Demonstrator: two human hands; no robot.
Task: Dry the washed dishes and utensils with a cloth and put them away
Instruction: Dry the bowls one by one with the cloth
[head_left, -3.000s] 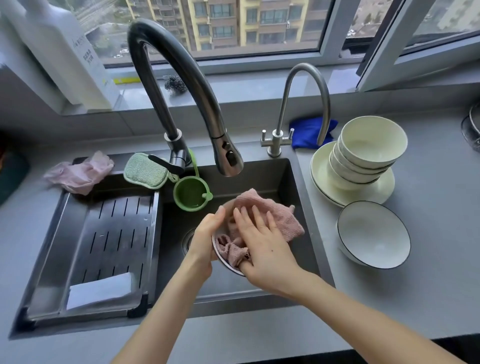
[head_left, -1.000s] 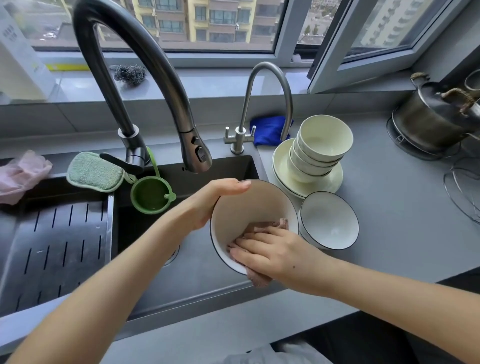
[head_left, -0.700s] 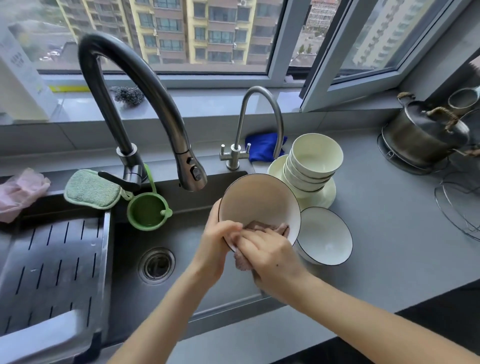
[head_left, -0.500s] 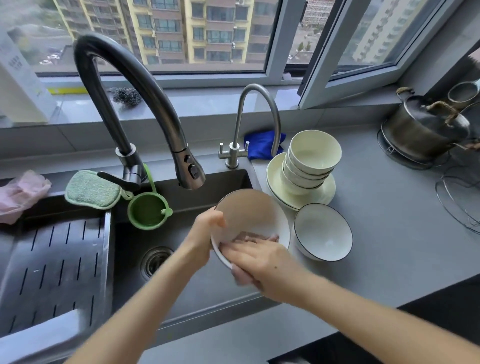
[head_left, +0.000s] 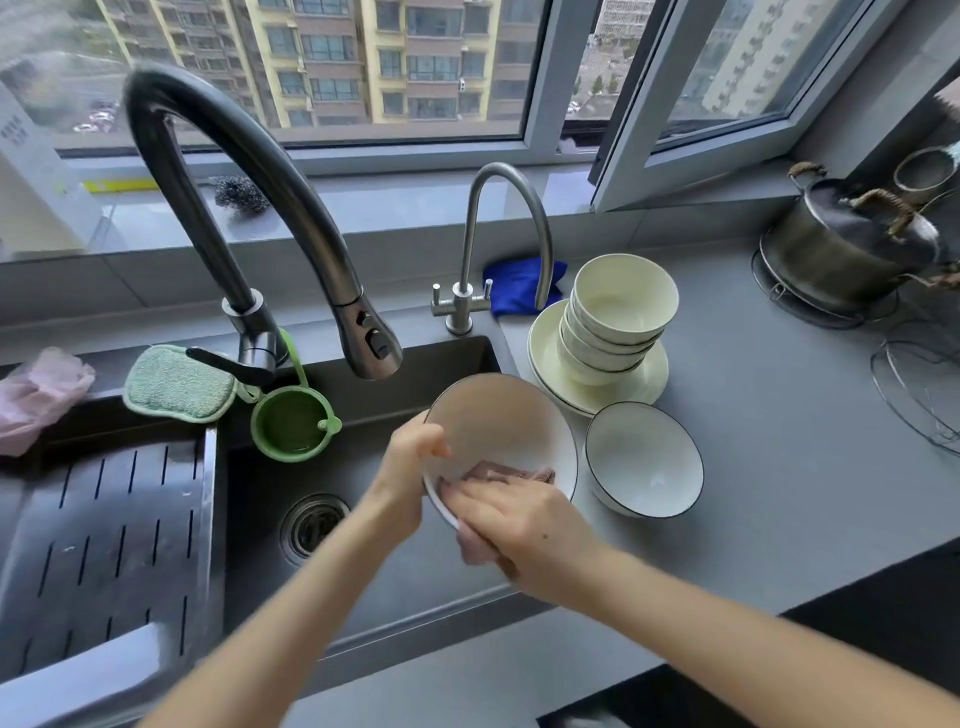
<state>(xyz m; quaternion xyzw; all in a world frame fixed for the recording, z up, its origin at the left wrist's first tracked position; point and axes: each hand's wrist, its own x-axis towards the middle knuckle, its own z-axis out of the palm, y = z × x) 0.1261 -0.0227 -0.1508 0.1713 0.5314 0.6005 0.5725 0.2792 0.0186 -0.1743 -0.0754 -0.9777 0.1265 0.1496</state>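
Over the right side of the dark sink (head_left: 363, 582) I hold a white bowl with a thin dark rim (head_left: 498, 421), tilted toward me. My left hand (head_left: 410, 467) grips its left rim, thumb inside. My right hand (head_left: 519, 514) presses a pink cloth (head_left: 514, 474) against the lower inside of the bowl; part of the cloth hangs under my palm. A matching dark-rimmed bowl (head_left: 644, 457) sits on the grey counter just to the right. Behind it a stack of cream bowls (head_left: 623, 296) stands on cream plates (head_left: 545, 353).
A tall dark faucet (head_left: 249, 171) arches over the sink, a slimmer steel tap (head_left: 504, 234) beside it. A green cup (head_left: 291, 421) and green sponge (head_left: 176, 382) sit at the sink's back, a slotted drain tray (head_left: 109, 545) left, a blue cloth (head_left: 514, 280), a metal pot (head_left: 847, 244) far right.
Three seconds ago the cloth covered the bowl low in the sink. Since then I raised the bowl and tilted it up; over the last half second my right hand keeps rubbing the cloth inside it.
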